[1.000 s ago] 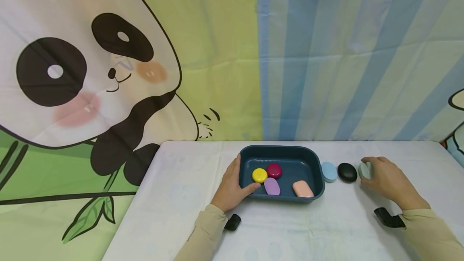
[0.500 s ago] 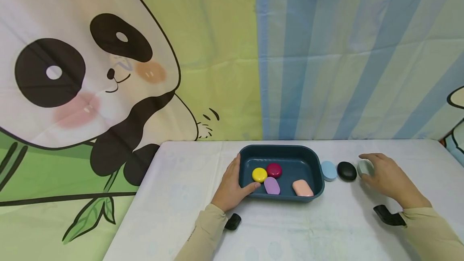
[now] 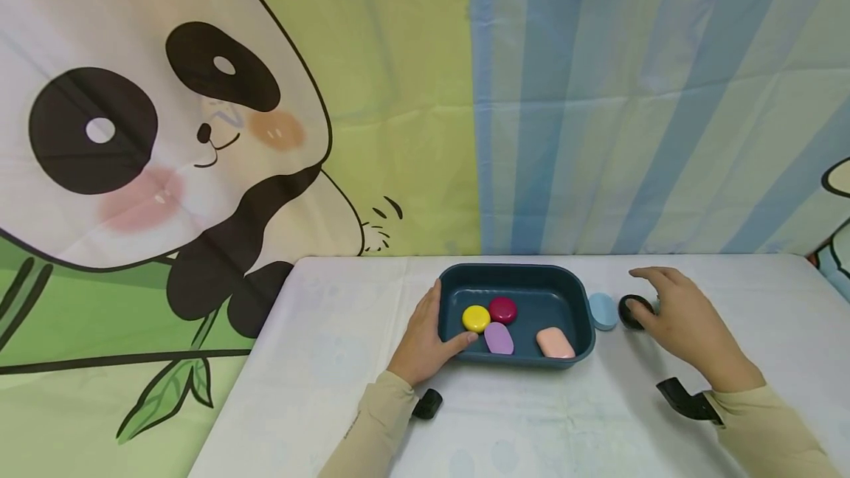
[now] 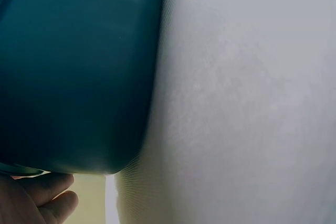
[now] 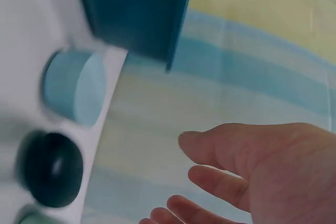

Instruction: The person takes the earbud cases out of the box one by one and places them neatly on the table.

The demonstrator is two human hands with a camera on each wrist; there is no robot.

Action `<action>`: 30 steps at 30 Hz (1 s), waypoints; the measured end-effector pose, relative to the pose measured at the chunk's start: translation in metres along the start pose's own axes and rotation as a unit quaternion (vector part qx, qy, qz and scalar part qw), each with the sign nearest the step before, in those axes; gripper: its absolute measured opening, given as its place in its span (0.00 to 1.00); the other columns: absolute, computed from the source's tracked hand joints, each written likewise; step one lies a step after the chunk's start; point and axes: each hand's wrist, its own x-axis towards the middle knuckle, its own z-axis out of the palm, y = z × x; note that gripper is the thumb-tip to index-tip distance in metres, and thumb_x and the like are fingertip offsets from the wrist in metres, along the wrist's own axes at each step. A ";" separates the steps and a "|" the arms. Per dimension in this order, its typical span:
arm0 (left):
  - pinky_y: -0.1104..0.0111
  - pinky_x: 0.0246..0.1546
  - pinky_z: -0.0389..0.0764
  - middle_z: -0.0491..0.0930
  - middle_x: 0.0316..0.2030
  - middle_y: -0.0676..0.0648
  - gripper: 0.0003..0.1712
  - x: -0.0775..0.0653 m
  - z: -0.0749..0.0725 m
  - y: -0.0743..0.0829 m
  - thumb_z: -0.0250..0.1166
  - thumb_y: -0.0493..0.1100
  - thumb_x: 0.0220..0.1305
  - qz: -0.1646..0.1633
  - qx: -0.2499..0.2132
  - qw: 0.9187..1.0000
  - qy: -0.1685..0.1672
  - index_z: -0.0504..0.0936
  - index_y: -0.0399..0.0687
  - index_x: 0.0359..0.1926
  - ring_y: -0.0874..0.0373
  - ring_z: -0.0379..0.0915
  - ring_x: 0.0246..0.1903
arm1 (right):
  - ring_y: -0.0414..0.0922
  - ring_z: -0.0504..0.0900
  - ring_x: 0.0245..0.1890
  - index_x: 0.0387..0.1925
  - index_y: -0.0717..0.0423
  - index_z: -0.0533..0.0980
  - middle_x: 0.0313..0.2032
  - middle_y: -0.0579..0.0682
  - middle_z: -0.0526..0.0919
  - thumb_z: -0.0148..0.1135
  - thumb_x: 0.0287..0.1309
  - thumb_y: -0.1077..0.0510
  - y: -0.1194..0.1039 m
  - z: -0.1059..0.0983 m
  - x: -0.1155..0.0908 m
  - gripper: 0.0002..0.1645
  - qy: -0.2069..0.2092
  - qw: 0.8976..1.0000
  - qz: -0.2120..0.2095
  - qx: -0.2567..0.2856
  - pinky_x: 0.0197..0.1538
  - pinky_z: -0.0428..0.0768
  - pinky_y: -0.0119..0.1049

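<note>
Showed teal on tray (image 3: 547, 307) by left hand (image 3: 425, 341), black on pebble (image 5: 55, 170) by right hand (image 3: 693, 327), pale blue on disc (image 3: 603, 312) between, blue stripes on cloth (image 3: 697, 87) beyond both.

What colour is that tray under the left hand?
Dark blue-green; the tray shows best in head view.

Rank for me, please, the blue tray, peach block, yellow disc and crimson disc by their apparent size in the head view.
1. Blue tray
2. Peach block
Yellow disc and crimson disc come smallest, but look too alike to rank.
</note>
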 end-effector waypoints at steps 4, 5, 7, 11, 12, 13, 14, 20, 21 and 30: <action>0.47 0.72 0.58 0.48 0.79 0.46 0.65 0.000 0.000 0.000 0.67 0.71 0.58 0.001 -0.003 1.000 0.001 0.41 0.52 0.81 0.47 0.48 0.76 | 0.65 0.78 0.42 0.59 0.69 0.73 0.56 0.73 0.72 0.70 0.57 0.61 -0.016 0.003 -0.001 0.30 0.022 1.000 -0.015 0.009 0.40 0.77 0.61; 0.47 0.71 0.58 0.48 0.79 0.46 0.64 0.001 0.000 0.000 0.67 0.71 0.58 0.001 -0.003 1.000 0.002 0.41 0.52 0.81 0.48 0.48 0.76 | 0.66 0.78 0.44 0.59 0.69 0.73 0.56 0.72 0.73 0.71 0.57 0.61 -0.020 0.004 -0.001 0.30 0.026 0.999 -0.020 0.013 0.41 0.77 0.62; 0.47 0.71 0.59 0.48 0.79 0.47 0.64 0.001 0.001 0.000 0.67 0.71 0.58 0.001 -0.003 1.000 0.002 0.41 0.52 0.81 0.48 0.48 0.76 | 0.65 0.79 0.44 0.59 0.69 0.73 0.55 0.71 0.73 0.71 0.57 0.61 -0.029 0.006 -0.001 0.30 0.029 0.999 -0.028 0.021 0.42 0.77 0.62; 0.47 0.71 0.59 0.48 0.79 0.47 0.64 0.001 0.001 0.000 0.67 0.71 0.58 0.001 -0.003 1.000 0.003 0.41 0.53 0.81 0.48 0.48 0.76 | 0.64 0.80 0.45 0.60 0.67 0.73 0.55 0.69 0.74 0.71 0.59 0.58 -0.046 0.012 0.000 0.31 0.019 0.999 -0.035 0.032 0.41 0.80 0.60; 0.47 0.71 0.59 0.48 0.79 0.47 0.64 0.001 0.000 0.000 0.67 0.71 0.58 0.001 -0.003 1.000 0.003 0.41 0.53 0.81 0.48 0.48 0.76 | 0.64 0.81 0.44 0.61 0.67 0.73 0.55 0.69 0.75 0.71 0.59 0.57 -0.051 0.014 0.001 0.31 0.016 0.999 -0.035 0.033 0.41 0.80 0.59; 0.47 0.71 0.59 0.48 0.79 0.47 0.64 0.001 0.000 0.000 0.67 0.71 0.58 0.002 -0.003 1.000 0.003 0.41 0.52 0.81 0.48 0.48 0.76 | 0.63 0.81 0.44 0.61 0.66 0.73 0.55 0.69 0.75 0.71 0.60 0.57 -0.056 0.016 0.002 0.31 0.010 0.999 -0.032 0.035 0.41 0.81 0.58; 0.47 0.72 0.58 0.48 0.79 0.47 0.64 0.001 0.000 0.000 0.67 0.71 0.58 0.002 -0.004 1.000 0.004 0.41 0.52 0.81 0.48 0.48 0.76 | 0.63 0.82 0.44 0.61 0.65 0.74 0.55 0.68 0.76 0.71 0.60 0.56 -0.060 0.019 0.003 0.31 0.005 0.999 -0.030 0.037 0.40 0.82 0.58; 0.47 0.71 0.58 0.48 0.79 0.47 0.64 0.001 0.000 0.000 0.68 0.69 0.59 0.001 -0.007 1.000 0.003 0.41 0.51 0.81 0.47 0.48 0.76 | 0.57 0.81 0.45 0.62 0.64 0.74 0.51 0.64 0.80 0.70 0.62 0.52 -0.086 0.034 0.009 0.32 -0.030 0.997 -0.018 0.065 0.45 0.82 0.55; 0.46 0.71 0.58 0.48 0.79 0.47 0.63 0.001 0.000 0.001 0.68 0.68 0.59 0.000 -0.007 1.000 0.003 0.41 0.51 0.81 0.47 0.48 0.76 | 0.56 0.81 0.44 0.61 0.65 0.74 0.49 0.62 0.81 0.70 0.62 0.51 -0.090 0.037 0.010 0.32 -0.033 0.997 -0.017 0.070 0.45 0.82 0.54; 0.47 0.72 0.58 0.48 0.79 0.46 0.64 0.000 -0.001 0.001 0.67 0.71 0.58 0.003 -0.004 1.000 0.003 0.41 0.50 0.81 0.47 0.48 0.76 | 0.46 0.81 0.34 0.52 0.67 0.79 0.36 0.52 0.84 0.73 0.59 0.51 -0.120 0.060 0.016 0.27 -0.068 0.994 -0.006 0.088 0.36 0.84 0.42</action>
